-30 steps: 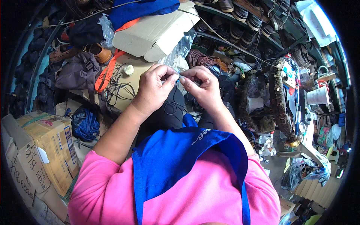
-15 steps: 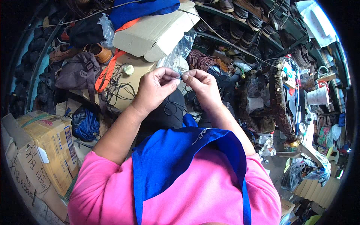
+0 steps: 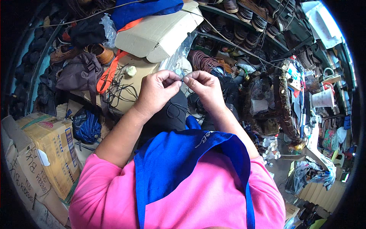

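Observation:
My left hand [image 3: 157, 88] and my right hand [image 3: 207, 88] meet fingertip to fingertip above my lap. Each pinches a thin black cord [image 3: 175, 104] between thumb and forefinger. A loop of it hangs below the left hand, against my dark trousers; the short stretch between the fingertips is tiny and partly hidden. To the left, a tangle of black cords [image 3: 121, 92] lies on a cardboard sheet [image 3: 143, 65], beside a small pale lump [image 3: 130, 71] and an orange strap [image 3: 109, 76].
A folded cardboard piece [image 3: 152, 36] and clear plastic lie beyond my hands. At left are a brown bag [image 3: 80, 72] and a cardboard carton [image 3: 53, 149]. Shoes [image 3: 244, 14] fill the far shelves. A cluttered worn stand [image 3: 284, 99] and a white cup [image 3: 323, 98] are at right.
The fingertips have shifted slightly, and the hanging cord loop has changed shape a little. Both hands keep their pinch; nothing else has moved.

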The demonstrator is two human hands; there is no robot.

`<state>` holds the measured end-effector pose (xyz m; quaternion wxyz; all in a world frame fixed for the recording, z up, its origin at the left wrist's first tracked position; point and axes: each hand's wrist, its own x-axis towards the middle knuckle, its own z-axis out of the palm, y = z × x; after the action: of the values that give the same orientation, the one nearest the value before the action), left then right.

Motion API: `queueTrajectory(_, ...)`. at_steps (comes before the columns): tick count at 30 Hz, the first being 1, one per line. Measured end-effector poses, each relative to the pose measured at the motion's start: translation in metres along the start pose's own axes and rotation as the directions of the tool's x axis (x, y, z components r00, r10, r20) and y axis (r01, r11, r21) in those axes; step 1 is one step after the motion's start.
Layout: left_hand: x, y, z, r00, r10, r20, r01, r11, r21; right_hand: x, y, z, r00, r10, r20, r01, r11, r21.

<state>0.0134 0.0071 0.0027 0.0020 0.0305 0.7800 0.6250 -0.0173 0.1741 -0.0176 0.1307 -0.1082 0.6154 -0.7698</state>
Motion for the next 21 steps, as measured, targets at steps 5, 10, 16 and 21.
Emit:
queueTrajectory(5, -0.0013, 0.0019, 0.0015, 1.000, 0.021, -0.007, -0.021, 1.000, -0.008, 0.0001, 0.0016, -0.0002, 1.000, -0.030, -0.010, 0.030, 0.999, -0.012)
queueTrajectory(10, -0.0014, 0.0030, 0.0024, 0.999, 0.031, -0.008, -0.030, 0.999, 0.045, 0.0001, 0.0011, -0.0004, 1.000, -0.021, -0.016, 0.021, 1.000, -0.013)
queueTrajectory(16, 0.0005, -0.0028, 0.0022, 1.000, 0.012, 0.008, -0.011, 0.999, -0.049, 0.0016, 0.0032, -0.0017, 1.000, 0.002, -0.015, -0.002, 1.000, 0.015)
queueTrajectory(21, 0.0016, -0.0041, -0.0049, 0.998, -0.051, 0.021, 0.051, 0.999, -0.013, -0.0005, -0.0011, -0.0021, 0.999, 0.037, -0.032, -0.037, 0.999, -0.003)
